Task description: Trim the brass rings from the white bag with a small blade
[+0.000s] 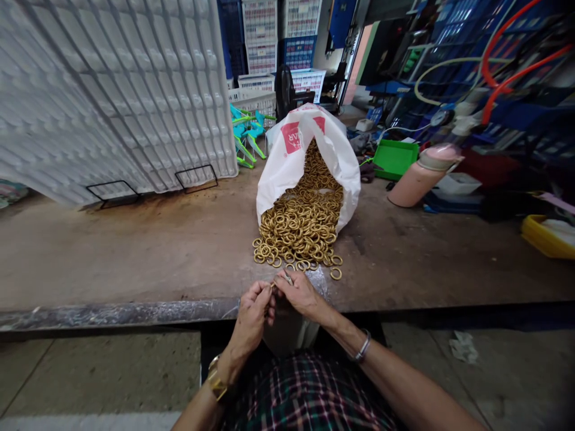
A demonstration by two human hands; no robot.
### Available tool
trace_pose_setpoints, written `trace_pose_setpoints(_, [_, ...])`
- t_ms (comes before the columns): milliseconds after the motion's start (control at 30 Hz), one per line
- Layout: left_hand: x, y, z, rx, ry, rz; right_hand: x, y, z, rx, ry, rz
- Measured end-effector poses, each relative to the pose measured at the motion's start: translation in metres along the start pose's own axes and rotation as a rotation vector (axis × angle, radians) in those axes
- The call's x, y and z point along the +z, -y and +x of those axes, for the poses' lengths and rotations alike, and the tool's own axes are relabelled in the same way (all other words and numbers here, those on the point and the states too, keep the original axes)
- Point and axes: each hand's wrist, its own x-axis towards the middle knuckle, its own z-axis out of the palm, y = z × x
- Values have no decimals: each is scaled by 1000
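Observation:
Both hands meet just over the table's front edge. My left hand (255, 306) is closed, thumb and forefinger pinching a small gold-coloured ring (272, 285), mostly covered by the fingers. Against it, my right hand (297, 293) is closed around a small grey metal tool (287, 278); only a short piece of that tool shows. Just beyond the hands, a heap of gold-coloured rings (299, 224) spills from a white plastic bag (278, 170) lying with its mouth toward me. A few loose rings (335, 273) lie at the front of the heap.
A tall white ribbed stack (157, 90) stands on the table (135, 257) at left, by black wire stands (196, 178). To the right are a pink bottle (422, 176), a green tray (395, 158) and a yellow container (545, 236). Crates (299, 52) are piled behind.

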Motion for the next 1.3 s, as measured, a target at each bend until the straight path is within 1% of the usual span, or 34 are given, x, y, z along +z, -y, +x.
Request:
trace_pose_setpoints(167, [-1,-2,-2,1,2,-62,1,4,-1,-35,14,-1])
trace_pose_setpoints(267, [-3,-1,-3,5,25,-88,3,3,-1,-2,9,18])
trace_pose_setpoints(333, [-4,-1,-4,3,32,-109,4,2,-1,25,-17,-22])
trace_pose_setpoints(367, [-4,0,-4,5,33,-119,4,1,-2,18,-31,-74])
trace_pose_setpoints(433, [-5,0,-4,14,38,-129,4,-1,-5,-42,-35,-226])
trace_pose_setpoints(500, [-5,1,-4,29,39,-116,4,-1,-8,-112,21,-400])
trace_pose_setpoints(567, [-5,2,-4,42,33,-96,4,0,-12,-144,96,-546])
trace_pose_setpoints(633, [-5,2,-4,51,23,-86,3,2,-15,-146,140,-645])
trace_pose_setpoints(700, [-5,3,-4,55,18,-81,3,3,-16,-149,154,-692])
trace_pose_setpoints(933, [-9,7,-4,111,26,20,5,-3,-15,-140,162,-748])
trace_pose_setpoints(1033, [-12,10,-4,116,34,71,6,-6,-14,-163,159,-738])
trace_pose_setpoints(1167, [-14,13,-4,123,47,87,5,-6,-13,-198,177,-721])
trace_pose_setpoints(1300, [-15,12,-5,134,68,97,5,-4,-14,-183,191,-724])
